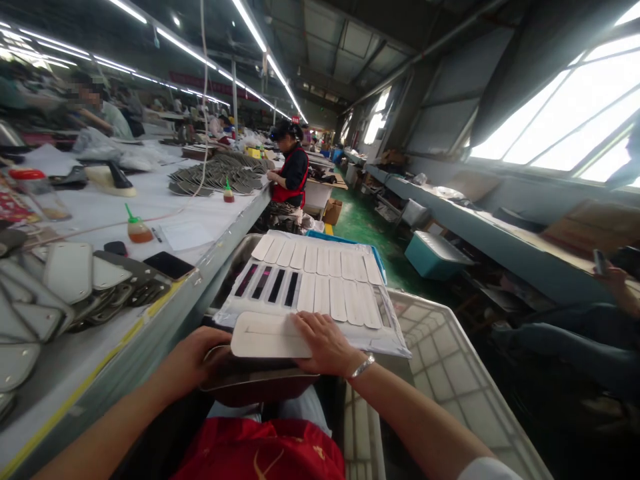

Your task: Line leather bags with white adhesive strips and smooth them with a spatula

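A white rounded panel (267, 341) with a thin slit along it lies in front of me, over a dark brown piece (265, 388) with a pale edge. My right hand (323, 341) is closed on the panel's right end, fingers across its top. My left hand (207, 353) curls round the left end of the brown piece, beside the panel; its fingertips are partly hidden. Just beyond, a wrapped board (395, 333) carries two rows of white strips (320, 260). Several dark strips (277, 285) with pale borders show in its near row, at the left.
A white crate (440, 340) stands at my right. On the left table (210, 230) are a phone (169, 265), a green-tipped glue bottle (139, 227), stacked grey pieces (215, 175) and pale panels (67, 270). A co-worker (293, 167) stands farther along; a teal box (435, 255) is on the floor.
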`<state>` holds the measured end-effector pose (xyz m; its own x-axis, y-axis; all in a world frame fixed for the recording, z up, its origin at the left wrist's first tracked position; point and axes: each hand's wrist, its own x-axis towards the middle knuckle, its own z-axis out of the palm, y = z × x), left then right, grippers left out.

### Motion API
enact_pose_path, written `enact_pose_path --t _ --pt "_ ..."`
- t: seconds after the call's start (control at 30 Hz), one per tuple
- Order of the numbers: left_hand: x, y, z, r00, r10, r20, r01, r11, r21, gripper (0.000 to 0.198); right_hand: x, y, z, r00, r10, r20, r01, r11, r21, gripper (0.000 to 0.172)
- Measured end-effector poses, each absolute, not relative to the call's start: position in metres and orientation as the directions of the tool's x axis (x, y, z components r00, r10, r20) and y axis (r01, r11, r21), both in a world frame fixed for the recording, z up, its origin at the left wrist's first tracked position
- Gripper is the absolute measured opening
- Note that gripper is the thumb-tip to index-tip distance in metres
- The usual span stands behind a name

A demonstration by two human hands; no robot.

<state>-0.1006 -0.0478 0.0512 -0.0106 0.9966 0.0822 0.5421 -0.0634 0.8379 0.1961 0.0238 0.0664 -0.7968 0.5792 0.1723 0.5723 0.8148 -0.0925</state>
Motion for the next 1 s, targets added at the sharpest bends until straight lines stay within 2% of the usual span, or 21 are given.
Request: enact_pose_path --t 0.07,0.17,0.23,0.33,0.5,0.63,1.0 --pt "-0.115 -0.053 0.04 -0.116 0.992 0.053 0.545 0.019 0.838 0.036 0.185 0.024 0.062 -0.823 0.542 0.17 0.541 0.839 -0.056 0.092" --pt "-0.126 -0.066 0.022 -0.304 0.948 -0.094 0.329 0.197 0.923 0.046 0.168 0.026 0.053 -0.872 0.472 0.133 0.474 0.88 -0.016 0.094" --pt "-0.121 -0.075 0.014 -0.32 0.928 -0.19 0.169 0.253 0.952 0.051 0.162 0.028 0.048 -0.887 0.449 0.108 0.451 0.892 -0.005 0.09" --pt "-0.107 -0.083 0.01 -0.302 0.922 -0.241 0.098 0.282 0.954 0.054 0.16 0.031 0.046 -0.9 0.427 0.083 0.429 0.903 0.006 0.082" --pt "-0.099 -0.075 0.0 -0.258 0.949 -0.181 0.232 0.243 0.942 0.054 0.159 0.03 0.047 -0.948 0.317 0.034 0.318 0.946 0.068 0.076" --pt "-0.098 -0.064 -0.012 -0.269 0.953 -0.135 0.376 0.233 0.897 0.058 0.158 0.024 0.047 -0.944 0.329 0.036 0.331 0.94 0.083 0.076" --pt "-0.113 -0.056 -0.014 -0.215 0.953 -0.212 0.455 0.29 0.842 0.062 0.141 0.027 0.052 -0.954 0.272 -0.124 0.266 0.962 0.066 0.081"
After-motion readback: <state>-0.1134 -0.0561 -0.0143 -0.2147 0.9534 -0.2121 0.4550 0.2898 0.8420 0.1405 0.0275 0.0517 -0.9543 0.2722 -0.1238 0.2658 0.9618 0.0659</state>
